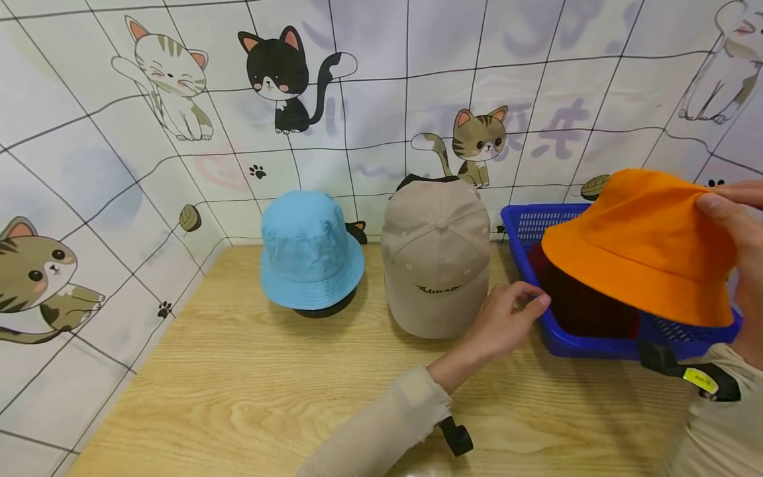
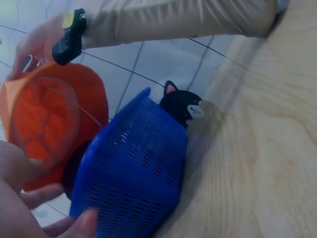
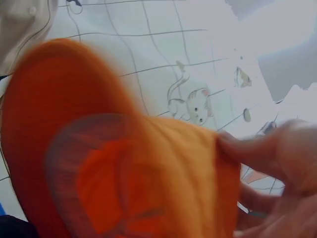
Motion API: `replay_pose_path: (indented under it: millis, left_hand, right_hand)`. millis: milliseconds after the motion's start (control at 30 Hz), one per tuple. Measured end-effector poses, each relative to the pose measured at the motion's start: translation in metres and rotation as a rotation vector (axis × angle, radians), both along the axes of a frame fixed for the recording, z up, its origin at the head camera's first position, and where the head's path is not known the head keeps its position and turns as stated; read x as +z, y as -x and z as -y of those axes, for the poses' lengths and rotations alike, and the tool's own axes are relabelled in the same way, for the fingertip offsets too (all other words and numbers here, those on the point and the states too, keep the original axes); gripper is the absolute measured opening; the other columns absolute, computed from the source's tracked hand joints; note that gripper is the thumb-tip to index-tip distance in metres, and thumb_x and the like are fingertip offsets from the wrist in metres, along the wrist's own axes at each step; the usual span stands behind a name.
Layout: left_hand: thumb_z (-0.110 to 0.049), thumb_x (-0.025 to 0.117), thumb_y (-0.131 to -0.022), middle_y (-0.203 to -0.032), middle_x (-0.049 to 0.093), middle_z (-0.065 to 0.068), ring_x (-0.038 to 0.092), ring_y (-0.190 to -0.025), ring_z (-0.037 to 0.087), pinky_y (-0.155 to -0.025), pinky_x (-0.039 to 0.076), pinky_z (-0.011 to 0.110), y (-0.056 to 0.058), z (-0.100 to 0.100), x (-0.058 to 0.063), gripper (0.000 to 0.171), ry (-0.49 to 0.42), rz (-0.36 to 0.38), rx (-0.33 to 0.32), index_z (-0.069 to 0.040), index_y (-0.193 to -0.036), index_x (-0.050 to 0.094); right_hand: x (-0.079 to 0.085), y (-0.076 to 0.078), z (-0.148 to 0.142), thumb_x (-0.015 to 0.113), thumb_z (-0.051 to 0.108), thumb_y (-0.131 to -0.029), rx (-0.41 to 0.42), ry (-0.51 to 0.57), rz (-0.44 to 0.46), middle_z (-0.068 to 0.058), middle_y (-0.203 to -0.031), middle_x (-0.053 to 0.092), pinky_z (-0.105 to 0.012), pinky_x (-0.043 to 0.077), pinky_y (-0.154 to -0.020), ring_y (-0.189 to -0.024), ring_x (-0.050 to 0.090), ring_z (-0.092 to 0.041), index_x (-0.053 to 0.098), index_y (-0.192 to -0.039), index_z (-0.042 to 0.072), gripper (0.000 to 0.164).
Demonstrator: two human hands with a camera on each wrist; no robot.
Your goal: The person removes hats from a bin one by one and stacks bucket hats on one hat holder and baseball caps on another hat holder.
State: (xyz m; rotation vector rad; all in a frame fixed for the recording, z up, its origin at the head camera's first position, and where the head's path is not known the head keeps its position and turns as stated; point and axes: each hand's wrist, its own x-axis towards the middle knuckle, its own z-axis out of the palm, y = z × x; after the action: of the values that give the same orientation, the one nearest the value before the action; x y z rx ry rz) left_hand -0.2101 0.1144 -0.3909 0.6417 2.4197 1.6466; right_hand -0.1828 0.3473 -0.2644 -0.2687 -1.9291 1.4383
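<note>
An orange bucket hat (image 1: 650, 245) hangs tilted over the blue plastic basket (image 1: 572, 344). My right hand (image 1: 739, 238) pinches its crown between thumb and fingers; the right wrist view looks into the hat's underside (image 3: 114, 183). By the basket's left rim is my left hand (image 1: 509, 315), its fingers loosely bent and holding nothing. In the left wrist view that hand (image 2: 34, 203) overlaps the basket (image 2: 133, 168) and the lower brim. Dark red and brown items (image 1: 584, 301) lie inside the basket, partly hidden beneath the orange hat.
A beige cap (image 1: 438, 258) stands mid-table near the back, close to my left hand. Further left is a light blue bucket hat (image 1: 310, 252) on a dark support. Cat-patterned wall covering (image 1: 381, 99) borders the wooden table (image 1: 268, 391) behind and at left.
</note>
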Motion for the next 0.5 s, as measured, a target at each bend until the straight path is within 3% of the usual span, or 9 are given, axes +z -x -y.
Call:
replay_pose_path:
  millis: [67, 133, 233, 333, 500]
  left_hand:
    - [-0.049, 0.050, -0.107, -0.108, 0.061, -0.007, 0.052, -0.087, 0.001, -0.079, 0.047, 0.019, 0.000, -0.001, 0.005, 0.037, -0.047, 0.019, 0.039, -0.022, -0.122, 0.071]
    - [-0.047, 0.047, -0.109, -0.111, 0.063, -0.002, 0.056, -0.088, 0.003, -0.078, 0.050, 0.021, 0.000, -0.002, 0.009, 0.042, -0.169, 0.109, 0.026, -0.016, -0.124, 0.070]
    - [-0.039, 0.048, -0.110, -0.115, 0.071, 0.013, 0.071, -0.093, 0.019, -0.071, 0.054, 0.023, 0.002, -0.005, 0.013, 0.039, -0.419, 0.280, -0.039, -0.008, -0.121, 0.067]
    - [-0.029, 0.054, -0.109, -0.111, 0.073, 0.019, 0.074, -0.091, 0.029, -0.068, 0.056, 0.023, 0.001, -0.007, 0.013, 0.022, -0.560, 0.395, -0.080, -0.009, -0.116, 0.062]
    - [-0.016, 0.059, -0.106, -0.091, 0.071, 0.005, 0.066, -0.073, 0.015, -0.072, 0.060, 0.030, -0.001, -0.009, 0.010, 0.003, -0.651, 0.477, -0.015, -0.014, -0.108, 0.060]
  right_hand:
    - [0.002, -0.001, 0.001, 0.066, 0.019, -0.102, -0.019, -0.227, -0.030, 0.034, -0.110, 0.054, -0.011, 0.040, -0.108, -0.109, 0.048, 0.012, 0.071, -0.111, 0.040, 0.024]
    - [0.004, -0.004, 0.002, 0.067, 0.014, -0.101, 0.027, -0.386, -0.032, 0.039, -0.109, 0.051, -0.004, 0.039, -0.102, -0.111, 0.044, 0.015, 0.070, -0.104, 0.044, 0.030]
    - [0.007, -0.007, 0.003, 0.069, 0.006, -0.098, 0.153, -0.504, -0.001, 0.038, -0.104, 0.054, 0.006, 0.037, -0.080, -0.107, 0.045, 0.016, 0.078, -0.097, 0.027, 0.023]
    - [0.007, -0.011, 0.004, 0.069, 0.004, -0.098, 0.270, -0.573, 0.118, 0.038, -0.101, 0.054, 0.007, 0.038, -0.071, -0.101, 0.044, 0.017, 0.076, -0.099, 0.001, 0.008]
    - [0.002, -0.011, -0.003, 0.067, 0.015, -0.101, 0.379, -0.736, 0.279, 0.046, -0.102, 0.051, 0.000, 0.039, -0.064, -0.100, 0.038, 0.024, 0.076, -0.102, 0.009, 0.010]
